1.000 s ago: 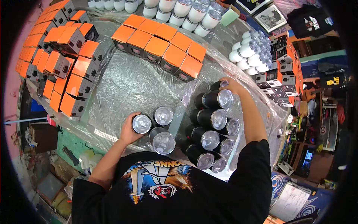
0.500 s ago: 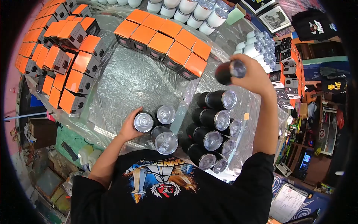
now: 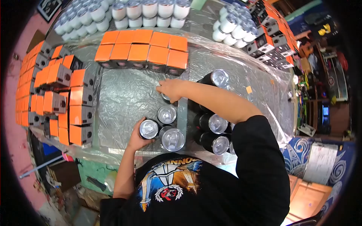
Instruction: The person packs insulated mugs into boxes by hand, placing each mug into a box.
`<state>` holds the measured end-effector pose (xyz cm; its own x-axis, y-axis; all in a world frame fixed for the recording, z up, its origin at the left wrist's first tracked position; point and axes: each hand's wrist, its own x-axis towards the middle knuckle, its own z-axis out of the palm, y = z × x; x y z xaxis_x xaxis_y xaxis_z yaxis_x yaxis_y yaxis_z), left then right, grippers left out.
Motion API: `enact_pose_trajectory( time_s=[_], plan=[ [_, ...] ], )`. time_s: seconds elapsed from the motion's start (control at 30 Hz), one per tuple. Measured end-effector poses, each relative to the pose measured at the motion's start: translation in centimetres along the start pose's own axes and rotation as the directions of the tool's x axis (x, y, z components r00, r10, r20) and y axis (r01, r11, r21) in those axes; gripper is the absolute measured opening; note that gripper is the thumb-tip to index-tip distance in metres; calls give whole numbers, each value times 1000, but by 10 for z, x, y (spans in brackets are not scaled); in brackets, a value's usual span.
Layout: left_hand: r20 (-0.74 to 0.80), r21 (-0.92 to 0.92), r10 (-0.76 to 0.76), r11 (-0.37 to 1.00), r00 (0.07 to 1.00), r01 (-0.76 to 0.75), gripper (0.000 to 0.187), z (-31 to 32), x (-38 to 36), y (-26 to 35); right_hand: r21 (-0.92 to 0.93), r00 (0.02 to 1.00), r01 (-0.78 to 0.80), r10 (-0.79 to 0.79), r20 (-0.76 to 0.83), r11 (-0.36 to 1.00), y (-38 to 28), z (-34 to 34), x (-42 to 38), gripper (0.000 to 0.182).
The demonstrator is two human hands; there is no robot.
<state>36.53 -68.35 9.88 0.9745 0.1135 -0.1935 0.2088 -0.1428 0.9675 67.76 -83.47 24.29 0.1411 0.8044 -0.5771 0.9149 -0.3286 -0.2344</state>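
Head view: right hand (image 3: 171,88) reaches across the plastic-covered table (image 3: 128,98), grip closed over the top of a black tumbler (image 3: 167,98) that it mostly hides; whether that one is down on the table yet, cannot tell. It sits just beyond a cluster of three upright lidded tumblers (image 3: 167,114). Left hand (image 3: 138,137) wraps the side of the nearest-left tumbler (image 3: 149,129) in that cluster, fingers curled round it, apparently steadying. Risk, as I judge it: the cluster stands tight, lids near touching, on crinkled plastic sheet, so an off-centre nudge could tip a neighbour and knock the rest. The right forearm also passes low over the stacked black tumblers (image 3: 215,124) lying on their sides at right; a sleeve snag could roll that pile. Around: block of orange boxes (image 3: 143,47) directly past the right hand, more orange boxes (image 3: 56,94) stacked along the left edge, white tumblers (image 3: 147,11) at the far side, black-and-white boxes (image 3: 269,41) far right. Free table space is hemmed in on three sides.
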Motion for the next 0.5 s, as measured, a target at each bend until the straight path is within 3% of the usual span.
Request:
enact_pose_trajectory(
  time_s=[0.07,0.17,0.23,0.3,0.33,0.37,0.4,0.47,0.5],
  plan=[
    [24,-48,-3,999,1000,4,122,0,1,0,34,999,16,-17,49,999,-2,-10,-14,77],
    [62,-138,-25,990,998,33,123,-1,3,0,121,999,7,-2,-41,993,19,-47,-39,68],
    [66,-84,-54,995,996,59,125,-4,1,7,375,958,-197,259,-120,906,30,-102,-103,53],
    [89,-76,-42,996,995,49,125,-5,0,2,491,843,-134,359,-400,861,58,-125,-177,36],
    [85,-105,-52,993,995,61,125,-4,1,3,485,772,-222,456,-442,846,103,-109,-194,29],
    [82,-133,-62,988,995,73,125,-4,2,5,527,729,-195,482,-487,827,148,-82,-216,23],
    [81,-142,-66,987,995,77,124,-3,2,7,494,674,-333,569,-471,803,189,-52,-230,25],
    [93,-118,-64,990,994,75,124,-5,3,-6,488,613,-584,747,-258,648,207,10,-250,33],
    [90,-103,-67,992,994,76,124,-7,4,-10,537,675,-567,726,-132,625,215,46,-249,41]
  ],
)
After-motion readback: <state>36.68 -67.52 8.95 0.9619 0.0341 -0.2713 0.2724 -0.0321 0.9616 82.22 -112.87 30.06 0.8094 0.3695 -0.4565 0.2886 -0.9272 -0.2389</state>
